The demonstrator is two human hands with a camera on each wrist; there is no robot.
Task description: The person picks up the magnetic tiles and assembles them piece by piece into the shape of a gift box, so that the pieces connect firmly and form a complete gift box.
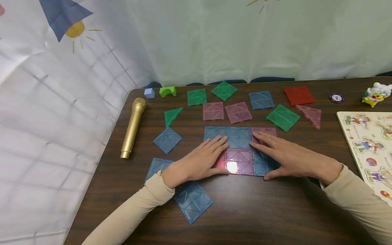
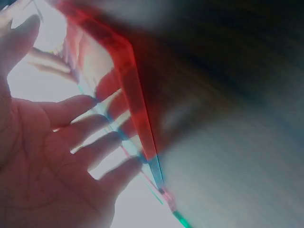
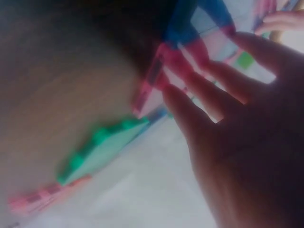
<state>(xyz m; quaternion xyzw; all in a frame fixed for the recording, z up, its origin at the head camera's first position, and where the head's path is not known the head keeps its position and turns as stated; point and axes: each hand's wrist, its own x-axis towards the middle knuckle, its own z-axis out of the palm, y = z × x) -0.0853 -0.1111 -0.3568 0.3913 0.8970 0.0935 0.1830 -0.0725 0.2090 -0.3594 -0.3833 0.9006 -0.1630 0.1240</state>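
Translucent square magnetic tiles lie edge to edge in two rows on the table. The back row has two blue tiles (image 1: 239, 137) and a pink tile (image 1: 266, 130) at the right. In front are a reddish-pink tile (image 1: 221, 162), a pink tile (image 1: 240, 163) and a blue tile (image 1: 260, 163). My left hand (image 1: 202, 160) rests over the left end, fingers extended, partly covering the reddish-pink tile (image 2: 133, 90). Over the right end lies my right hand (image 1: 284, 154), fingers spread, touching the pink tile (image 3: 152, 85) and the blue tile. Neither hand grips anything.
Loose green (image 1: 283, 117), pink (image 1: 213, 111), red (image 1: 299, 95) and blue tiles (image 1: 193, 200) surround the grid. A gold microphone (image 1: 133, 127) lies at left, small blocks (image 1: 167, 91) behind. A poker chip (image 1: 336, 98), figurine (image 1: 376, 94) and picture board (image 1: 369, 146) are right.
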